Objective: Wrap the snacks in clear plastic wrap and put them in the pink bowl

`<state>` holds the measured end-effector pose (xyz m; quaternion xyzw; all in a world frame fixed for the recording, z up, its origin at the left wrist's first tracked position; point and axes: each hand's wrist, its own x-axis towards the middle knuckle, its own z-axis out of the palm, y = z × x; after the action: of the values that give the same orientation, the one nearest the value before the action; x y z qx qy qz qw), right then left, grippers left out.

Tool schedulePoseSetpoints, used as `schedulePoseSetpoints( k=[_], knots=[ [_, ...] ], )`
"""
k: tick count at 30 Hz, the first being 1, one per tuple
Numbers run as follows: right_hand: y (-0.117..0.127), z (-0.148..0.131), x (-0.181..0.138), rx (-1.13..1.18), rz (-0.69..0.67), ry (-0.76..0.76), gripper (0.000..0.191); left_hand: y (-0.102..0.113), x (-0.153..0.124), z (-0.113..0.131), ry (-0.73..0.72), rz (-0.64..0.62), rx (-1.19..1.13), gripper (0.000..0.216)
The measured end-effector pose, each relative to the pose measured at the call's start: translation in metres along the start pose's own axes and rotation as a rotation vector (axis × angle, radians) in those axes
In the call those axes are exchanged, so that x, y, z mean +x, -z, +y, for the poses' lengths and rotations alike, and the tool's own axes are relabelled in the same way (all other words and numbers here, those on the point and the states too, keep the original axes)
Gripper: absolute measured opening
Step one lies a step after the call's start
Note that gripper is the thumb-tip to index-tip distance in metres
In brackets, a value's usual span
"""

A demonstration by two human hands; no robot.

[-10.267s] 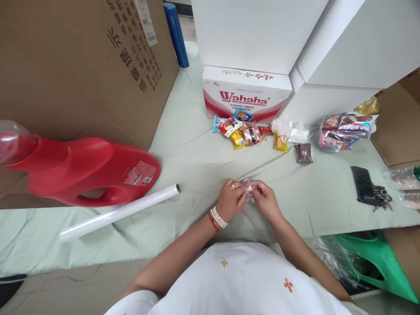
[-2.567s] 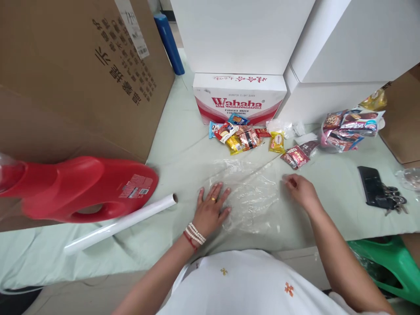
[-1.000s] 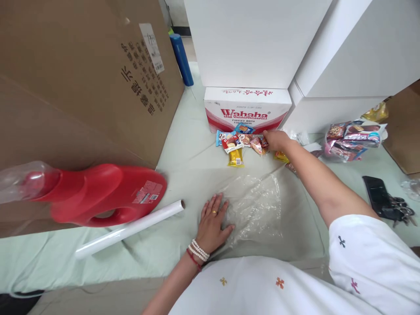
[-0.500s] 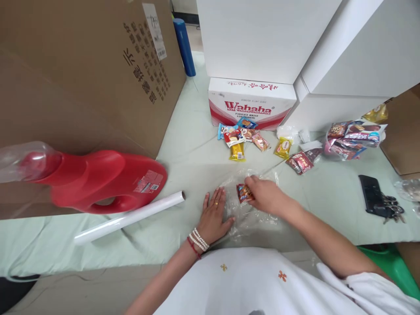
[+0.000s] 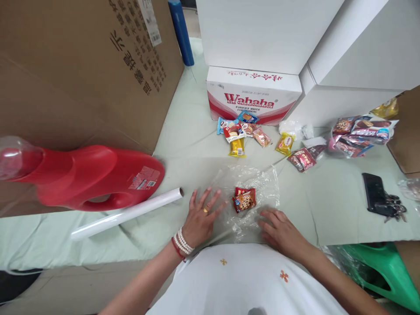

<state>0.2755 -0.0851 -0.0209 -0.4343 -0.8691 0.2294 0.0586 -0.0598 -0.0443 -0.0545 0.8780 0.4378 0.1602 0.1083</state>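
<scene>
A sheet of clear plastic wrap (image 5: 259, 183) lies spread on the pale green cloth in front of me. A red cookie snack packet (image 5: 243, 200) rests on its middle. My left hand (image 5: 201, 214) lies flat, fingers spread, on the wrap's left edge. My right hand (image 5: 280, 227) rests palm down at the wrap's near right corner, fingers stretched, holding nothing. Beyond the wrap lies a loose pile of snack packets (image 5: 239, 131).
A white wrap roll (image 5: 126, 214) and a red detergent jug (image 5: 88, 177) lie at left before a big cardboard box (image 5: 75, 65). A Wahaha carton (image 5: 252, 96) stands behind the snacks. More packets (image 5: 357, 133), a phone with keys (image 5: 377, 197) and a green object (image 5: 377, 267) sit at right.
My right hand has set the cookie packet down on the wrap, let go and drawn back to the wrap's near right corner. My left hand stays flat, shifted slightly left.
</scene>
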Motion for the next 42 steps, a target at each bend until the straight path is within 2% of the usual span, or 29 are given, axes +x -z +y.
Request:
schedulePoseSetpoints(
  k=[3, 6, 10, 11, 13, 14, 17, 21, 24, 26, 28, 30, 33, 36, 39, 41, 42],
  knots=[
    [-0.017, 0.001, -0.004, 0.006, 0.057, 0.008, 0.025, 0.008, 0.001, 0.002, -0.225, -0.117, -0.052, 0.077],
    [-0.004, 0.002, 0.007, 0.149, 0.055, 0.009, 0.023, 0.008, 0.008, 0.001, -0.246, -0.208, -0.094, 0.063],
    [0.025, 0.001, 0.022, 0.288, -0.001, 0.042, 0.020, 0.001, 0.016, -0.007, -0.098, -0.155, -0.111, 0.029],
    [0.026, 0.001, 0.024, 0.263, -0.030, 0.064, 0.022, 0.000, 0.016, -0.009, -0.061, -0.137, -0.134, 0.025],
    [0.020, -0.001, 0.026, 0.155, -0.099, 0.086, 0.038, -0.002, 0.015, -0.012, 0.009, -0.106, -0.202, 0.028],
    [0.013, -0.003, 0.026, 0.095, -0.125, 0.081, 0.039, -0.003, 0.015, -0.014, 0.041, -0.095, -0.242, 0.029],
    [-0.003, -0.007, 0.023, 0.035, -0.126, 0.043, 0.012, -0.002, 0.013, -0.015, 0.122, -0.051, -0.354, 0.031],
    [0.007, -0.003, 0.025, 0.396, -0.030, 0.005, 0.018, -0.001, 0.019, -0.015, 0.244, 0.059, -0.433, 0.031],
    [0.026, 0.016, 0.037, 0.640, -0.010, -0.181, 0.024, -0.004, 0.033, -0.013, 0.372, 0.099, -0.374, 0.040],
    [0.035, 0.033, 0.048, 0.661, -0.045, -0.351, 0.030, -0.007, 0.044, -0.012, 0.488, 0.088, -0.293, 0.040],
    [0.043, 0.047, 0.062, 0.501, -0.102, -0.474, 0.029, -0.013, 0.056, -0.011, 0.598, 0.078, -0.205, 0.031],
    [0.054, 0.054, 0.077, 0.184, -0.111, -0.533, 0.024, -0.019, 0.066, -0.011, 0.665, 0.103, -0.137, 0.018],
    [0.068, 0.048, 0.107, -0.175, 0.016, -0.489, 0.024, -0.026, 0.073, -0.012, 0.686, 0.209, -0.152, 0.033],
    [0.066, 0.040, 0.143, -0.195, 0.071, -0.410, 0.042, -0.028, 0.077, -0.011, 0.660, 0.275, -0.300, 0.050],
    [0.050, 0.041, 0.174, -0.083, 0.000, -0.483, 0.063, -0.024, 0.082, -0.009, 0.670, 0.189, -0.339, 0.079],
    [0.042, 0.044, 0.184, 0.003, -0.045, -0.521, 0.053, -0.020, 0.088, -0.008, 0.707, 0.059, -0.284, 0.092],
    [0.041, 0.045, 0.186, 0.039, -0.064, -0.520, 0.044, -0.018, 0.091, -0.007, 0.726, -0.013, -0.249, 0.089]
  ],
)
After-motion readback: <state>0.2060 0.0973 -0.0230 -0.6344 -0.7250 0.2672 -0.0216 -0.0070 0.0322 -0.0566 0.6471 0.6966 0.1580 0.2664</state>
